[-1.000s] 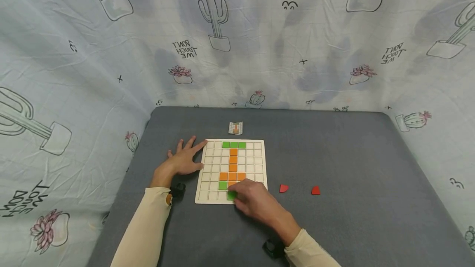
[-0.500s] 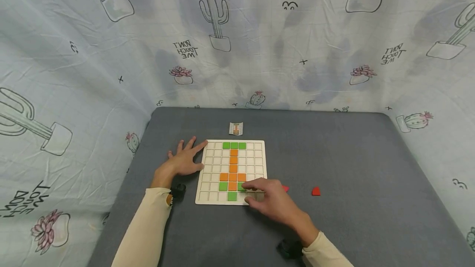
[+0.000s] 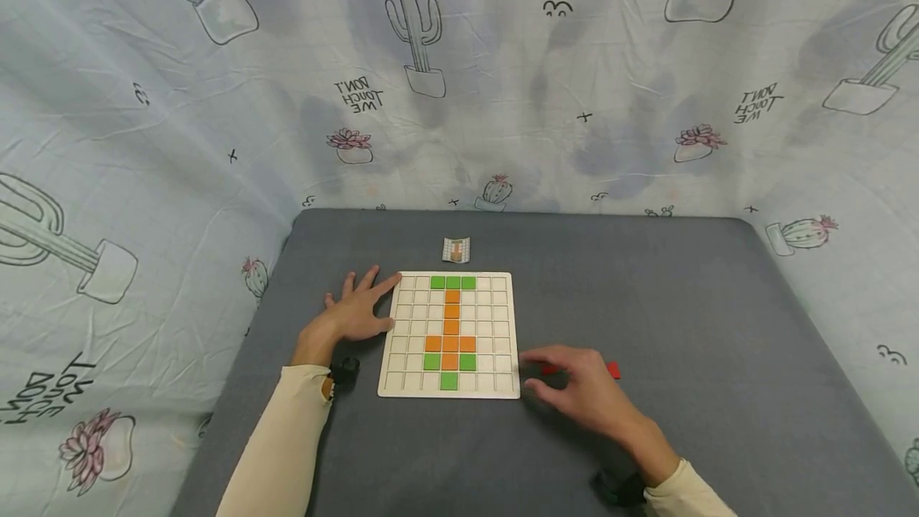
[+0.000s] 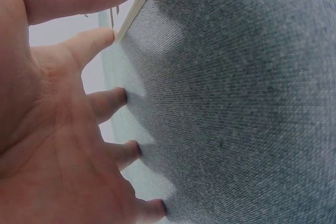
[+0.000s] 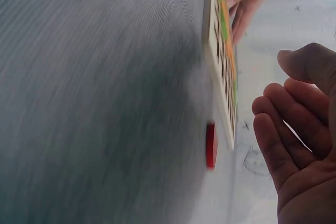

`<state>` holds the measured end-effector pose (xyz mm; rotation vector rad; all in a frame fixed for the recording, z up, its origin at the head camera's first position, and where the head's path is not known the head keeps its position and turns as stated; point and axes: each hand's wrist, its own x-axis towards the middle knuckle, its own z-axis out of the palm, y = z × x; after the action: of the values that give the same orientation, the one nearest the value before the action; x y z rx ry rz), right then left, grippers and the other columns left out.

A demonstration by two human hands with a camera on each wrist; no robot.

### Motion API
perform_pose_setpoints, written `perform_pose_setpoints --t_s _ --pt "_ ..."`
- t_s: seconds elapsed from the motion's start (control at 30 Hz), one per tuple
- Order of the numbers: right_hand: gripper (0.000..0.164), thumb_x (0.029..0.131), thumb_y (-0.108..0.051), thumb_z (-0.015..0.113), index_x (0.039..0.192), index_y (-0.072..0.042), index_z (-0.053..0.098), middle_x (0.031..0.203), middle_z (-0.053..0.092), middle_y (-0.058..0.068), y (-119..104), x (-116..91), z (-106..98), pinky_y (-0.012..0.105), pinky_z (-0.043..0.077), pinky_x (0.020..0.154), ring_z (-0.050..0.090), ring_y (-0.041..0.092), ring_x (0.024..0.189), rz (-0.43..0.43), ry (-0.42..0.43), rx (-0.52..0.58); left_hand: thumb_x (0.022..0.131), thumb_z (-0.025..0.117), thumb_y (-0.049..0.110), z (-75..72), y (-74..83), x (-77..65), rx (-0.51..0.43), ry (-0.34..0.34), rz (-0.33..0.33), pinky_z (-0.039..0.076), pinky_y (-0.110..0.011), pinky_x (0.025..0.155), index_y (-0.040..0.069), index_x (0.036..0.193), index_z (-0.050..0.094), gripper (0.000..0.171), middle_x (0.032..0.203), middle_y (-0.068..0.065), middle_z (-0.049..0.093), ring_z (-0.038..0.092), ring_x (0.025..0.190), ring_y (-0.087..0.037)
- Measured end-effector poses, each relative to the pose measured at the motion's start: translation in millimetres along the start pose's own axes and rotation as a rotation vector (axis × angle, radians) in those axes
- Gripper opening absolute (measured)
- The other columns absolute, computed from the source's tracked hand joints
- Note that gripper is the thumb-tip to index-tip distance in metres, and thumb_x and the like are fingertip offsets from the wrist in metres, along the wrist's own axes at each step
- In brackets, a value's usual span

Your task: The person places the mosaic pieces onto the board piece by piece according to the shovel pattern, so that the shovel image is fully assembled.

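Observation:
A square pale wooden grid board lies flat, with several green tiles and orange tiles in its squares. My left hand rests at the board's left side, fingers spread, thumb and index finger touching its edge. Just off the board's right edge hovers my right hand, fingers loosely bent and holding nothing. Beyond it lie two red pieces, a nearer red piece and a farther red piece, both partly hidden by the hand. One red piece shows in the right wrist view.
Behind the board, a small card with a printed grid pattern lies on the grey table. A cloth with cactus drawings hangs around the table's back and sides.
My right hand has drawn back from the board to the right, past its edge toward the red pieces. A green tile it covered now shows in the board. My left hand stays put.

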<state>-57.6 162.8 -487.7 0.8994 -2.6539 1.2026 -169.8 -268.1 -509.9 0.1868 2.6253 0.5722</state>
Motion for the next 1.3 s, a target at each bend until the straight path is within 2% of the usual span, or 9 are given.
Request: perform_pose_setpoints --t_s 0.1,0.23,0.43,0.53,0.63,0.77,0.87,1.13,1.3 --pt "0.038 0.083 -0.007 0.095 0.120 -0.011 0.083 0.111 0.084 -0.003 9 -7 -7 0.034 0.065 0.082 0.080 0.015 0.092 -0.023 0.017 -0.041 0.101 0.074 0.037 -2.0 4.8 -4.1 0.000 -0.001 -0.002 0.000 -0.096 0.114 0.038 0.177 0.022 0.092 0.185 -0.018 0.002 -0.009 0.165 -0.062" --pt "0.039 0.082 -0.006 0.095 0.119 -0.013 0.084 0.109 0.084 -0.005 20 -17 -17 0.028 0.063 0.087 0.080 0.013 0.098 -0.034 0.032 -0.079 0.101 0.074 0.035 -9.6 19.7 -14.5 -0.024 -0.006 -0.017 0.000 -0.095 0.115 0.034 0.177 0.025 0.090 0.185 -0.020 0.003 -0.009 0.165 -0.062" --pt "0.043 0.078 -0.004 0.097 0.117 -0.015 0.085 0.113 0.083 -0.007 31 -34 -38 0.032 0.065 0.075 0.080 0.012 0.099 0.011 0.069 -0.136 0.103 0.073 0.034 -21.5 36.3 -27.3 -0.005 -0.033 -0.043 0.002 -0.094 0.117 0.029 0.177 0.025 0.088 0.184 -0.022 0.004 -0.007 0.165 -0.062" --pt "0.044 0.078 -0.003 0.097 0.118 -0.014 0.084 0.112 0.084 -0.005 36 -43 -49 0.030 0.065 0.075 0.080 0.013 0.094 0.024 0.071 -0.156 0.102 0.074 0.033 -19.6 34.0 -26.7 -0.021 -0.019 -0.034 0.001 -0.094 0.117 0.031 0.176 0.027 0.088 0.184 -0.022 0.006 -0.006 0.165 -0.063" --pt "0.045 0.077 -0.004 0.098 0.119 -0.014 0.084 0.111 0.084 -0.006 43 -51 -60 0.016 0.059 0.083 0.080 0.013 0.093 0.031 0.069 -0.197 0.102 0.074 0.033 -17.4 32.6 -25.1 -0.035 -0.009 -0.026 0.001 -0.094 0.116 0.031 0.176 0.027 0.088 0.184 -0.022 0.006 -0.005 0.164 -0.063" --pt "0.045 0.076 -0.004 0.098 0.118 -0.014 0.084 0.108 0.084 -0.007 50 -58 -71 0.003 0.048 0.092 0.081 0.014 0.096 0.037 0.071 -0.242 0.102 0.074 0.034 -6.9 14.7 -11.4 -0.010 0.002 -0.018 0.002 -0.096 0.115 0.034 0.177 0.024 0.090 0.185 -0.020 0.004 -0.008 0.165 -0.062" --pt "0.047 0.073 -0.003 0.099 0.116 -0.013 0.084 0.106 0.084 -0.007 53 -61 -76 0.003 0.048 0.090 0.081 0.016 0.094 0.030 0.081 -0.255 0.101 0.075 0.036 0.2 1.0 -1.7 0.004 0.008 -0.008 0.001 -0.097 0.113 0.038 0.177 0.022 0.092 0.185 -0.018 0.002 -0.009 0.165 -0.061" --pt "0.047 0.073 -0.003 0.099 0.116 -0.016 0.084 0.105 0.084 -0.008 60 -65 -76 0.005 0.050 0.086 0.081 0.017 0.093 0.050 0.073 -0.272 0.101 0.076 0.042 -2.2 5.0 -2.8 -0.014 0.003 -0.013 0.001 -0.096 0.115 0.038 0.176 0.025 0.091 0.186 -0.015 0.002 -0.009 0.166 -0.060" --pt "0.045 0.072 -0.004 0.099 0.113 -0.016 0.085 0.103 0.084 -0.008 63 -64 -73 0.008 0.051 0.086 0.081 0.017 0.092 0.062 0.092 -0.309 0.102 0.075 0.039 -4.0 8.4 -5.2 -0.008 0.000 -0.016 0.001 -0.096 0.114 0.036 0.177 0.024 0.091 0.186 -0.016 0.001 -0.010 0.166 -0.059"
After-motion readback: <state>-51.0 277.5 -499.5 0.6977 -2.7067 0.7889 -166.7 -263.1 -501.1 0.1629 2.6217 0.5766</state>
